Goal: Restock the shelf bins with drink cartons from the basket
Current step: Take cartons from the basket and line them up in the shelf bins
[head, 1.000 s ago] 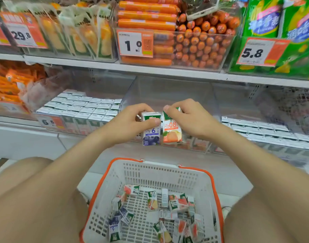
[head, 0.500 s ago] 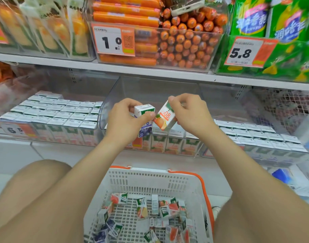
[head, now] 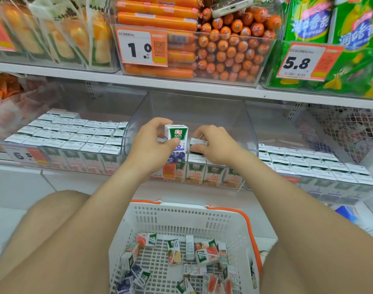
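1. The clear plastic middle bin (head: 194,109) holds a front row of white, orange-print drink cartons (head: 213,177).
2. Over its front edge, the left hand (head: 151,149) grips an upright white-and-green blueberry carton (head: 176,141).
3. Inside it, the right hand (head: 215,145) pinches a white carton (head: 198,141) just above that row.
4. Below it, the white plastic basket with an orange rim (head: 181,215) holds loose mixed cartons (head: 175,251).

The raised carton (head: 177,134) is white with a green band and dark blue berries pictured below. The neighbouring carton (head: 199,142) shows a white top. The binned cartons (head: 211,177) carry green and orange fronts. The basket (head: 181,217) is white, slotted, orange-rimmed. The sausages (head: 230,45) are orange; the packs (head: 306,24) green; the price tags (head: 142,47) white, orange-edged, black-figured.
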### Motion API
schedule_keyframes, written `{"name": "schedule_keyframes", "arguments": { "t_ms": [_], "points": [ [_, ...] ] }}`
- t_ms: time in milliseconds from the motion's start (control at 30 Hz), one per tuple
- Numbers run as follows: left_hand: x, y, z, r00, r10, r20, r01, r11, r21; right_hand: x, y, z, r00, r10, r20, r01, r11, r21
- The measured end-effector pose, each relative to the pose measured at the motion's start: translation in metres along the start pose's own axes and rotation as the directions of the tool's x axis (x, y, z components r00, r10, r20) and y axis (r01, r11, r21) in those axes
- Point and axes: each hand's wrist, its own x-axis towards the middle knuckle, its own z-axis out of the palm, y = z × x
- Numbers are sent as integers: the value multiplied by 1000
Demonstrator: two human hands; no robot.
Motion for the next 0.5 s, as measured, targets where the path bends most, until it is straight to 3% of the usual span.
{"name": "schedule_keyframes", "arguments": {
  "t_ms": [133, 233, 333, 433, 500],
  "points": [
    [1, -2, 1, 996, -64, -65, 60, 997, -52, 9, 2, 1, 987, -61, 150, 64, 998, -14],
    [2, -2, 1, 994, -79, -81, 72, 993, -92, 9, 11, -8, 970, -36, 240, 21, 998, 65],
    [-2, 5, 3, 997, -27, -69, 16, 988, -155, 2, 9, -25, 989, -35, 143, -2, 969, 248],
    [-11, 19, 7, 997, 75, 13, -70, 964, -256, -24, -6, -47, 995, -86, 46, 37, 768, 640],
    [-20, 29, 15, 990, 122, 76, -92, 944, -317, -47, -12, -57, 991, -128, -26, 113, 737, 666]
  ]
}}
